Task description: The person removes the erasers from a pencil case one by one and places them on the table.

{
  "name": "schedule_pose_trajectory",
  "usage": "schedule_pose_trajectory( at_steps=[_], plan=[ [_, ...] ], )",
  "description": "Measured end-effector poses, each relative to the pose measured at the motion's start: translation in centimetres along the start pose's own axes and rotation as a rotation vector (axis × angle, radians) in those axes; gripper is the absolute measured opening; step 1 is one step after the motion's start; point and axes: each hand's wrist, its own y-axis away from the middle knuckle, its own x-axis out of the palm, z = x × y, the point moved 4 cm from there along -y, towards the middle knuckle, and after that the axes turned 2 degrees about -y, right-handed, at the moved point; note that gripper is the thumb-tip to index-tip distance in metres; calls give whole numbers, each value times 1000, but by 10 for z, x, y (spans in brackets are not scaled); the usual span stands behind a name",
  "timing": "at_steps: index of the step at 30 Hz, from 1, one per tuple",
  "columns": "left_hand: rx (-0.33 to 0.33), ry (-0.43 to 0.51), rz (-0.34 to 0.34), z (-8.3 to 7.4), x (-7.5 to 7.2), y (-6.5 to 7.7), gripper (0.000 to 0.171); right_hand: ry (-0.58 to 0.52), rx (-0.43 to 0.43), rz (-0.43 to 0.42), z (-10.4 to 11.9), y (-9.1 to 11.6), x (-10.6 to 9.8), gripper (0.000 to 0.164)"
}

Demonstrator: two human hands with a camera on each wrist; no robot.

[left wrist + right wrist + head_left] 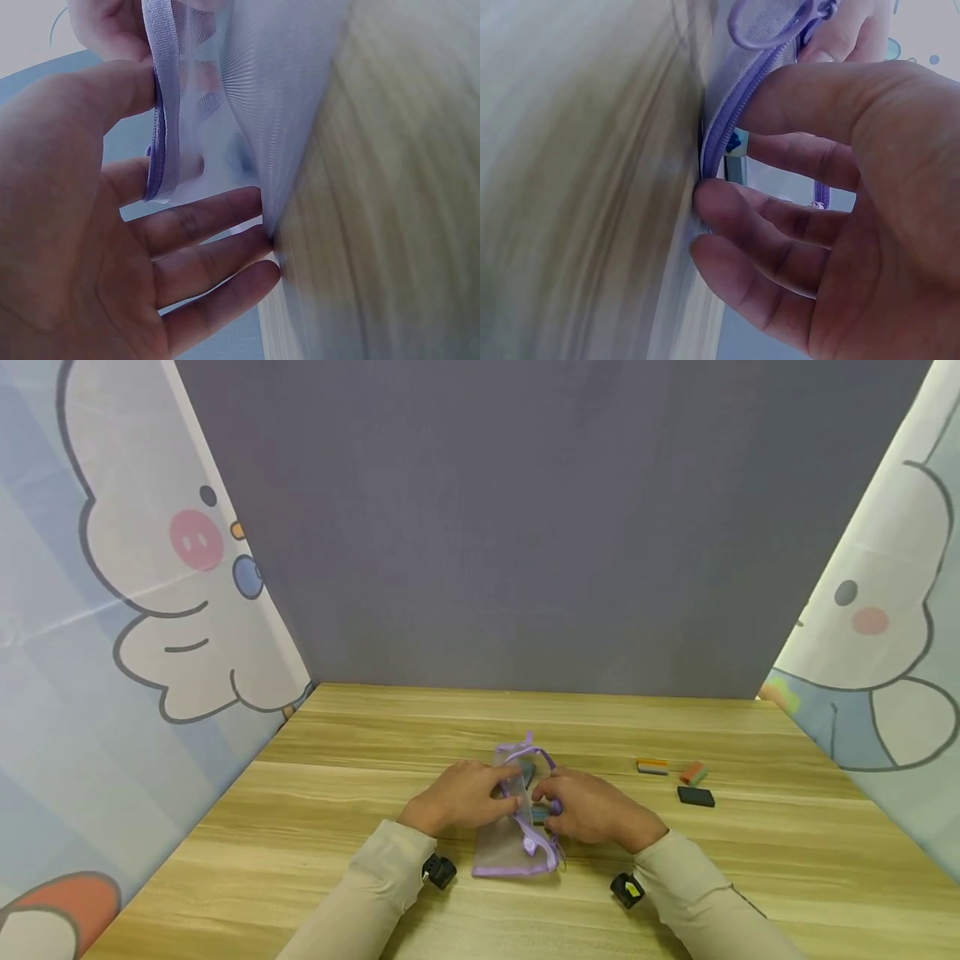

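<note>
A mesh zipper pouch (501,847) with purple trim lies on the table between the two hands, its mouth parted. My left hand (467,795) pinches one zipper edge (166,105), the thumb outside and the index finger inside the mesh. On the opposite side, my right hand (592,806) holds the other zipper edge (739,105) between thumb and index finger, near a purple ring (769,37) on the zipper. Inside the pouch a bluish item (539,815) shows through the opening, partly hidden by the right fingers. The right hand's lower fingertips are right at the tabletop.
To the right on the wooden table (337,743) lie a black block (696,796), an orange and green block (693,773), and an orange and grey piece (652,767). A dark grey panel (487,543) stands along the back edge, with cartoon-printed curtains (150,635) at the sides.
</note>
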Motion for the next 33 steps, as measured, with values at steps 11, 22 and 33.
schedule_pose_trajectory(
  at_steps=[11,22,33],
  plan=[
    [16,18,-3,0,-3,0,51,11,-47,-12,3,0,0,31],
    [10,24,-7,0,0,4,51,3,-74,-11,2,1,4,22],
    [15,43,-13,-1,-2,1,50,24,-68,-30,0,1,0,16]
  ],
)
